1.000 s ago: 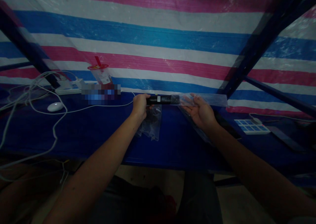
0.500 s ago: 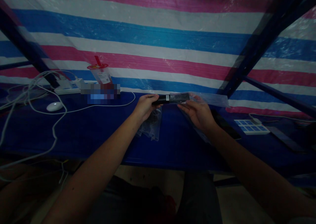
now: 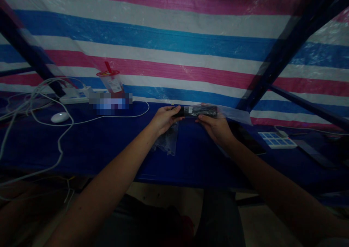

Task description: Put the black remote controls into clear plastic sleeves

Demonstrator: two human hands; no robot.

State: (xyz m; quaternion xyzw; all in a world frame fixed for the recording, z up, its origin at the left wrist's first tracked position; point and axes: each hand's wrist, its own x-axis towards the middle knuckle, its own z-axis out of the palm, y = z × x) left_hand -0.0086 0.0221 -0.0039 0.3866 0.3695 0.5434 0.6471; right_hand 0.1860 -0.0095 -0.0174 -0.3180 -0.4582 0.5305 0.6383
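Observation:
Both hands hold a black cylindrical object [image 3: 203,111] with a small white label, level above the blue table; its exact kind I cannot make out. My left hand [image 3: 165,120] is closed on its bare left end. Most of the object lies inside a clear plastic bag [image 3: 236,115], whose loose end trails to the right. My right hand [image 3: 215,127] grips the bag and the object through it, thumb on the near side. Another crumpled clear plastic bag [image 3: 167,142] lies on the table below my left hand.
On the left are a white mouse [image 3: 60,117], tangled white cables [image 3: 60,145], a power strip [image 3: 74,99] and a cup with a red straw [image 3: 112,81]. To the right sit a dark flat device [image 3: 249,140] and a white-and-blue gridded block [image 3: 277,140]. A striped tarp [image 3: 174,40] hangs behind.
The black object has slid further right into the clear bag, which now covers the white label. My left hand has moved slightly right with it.

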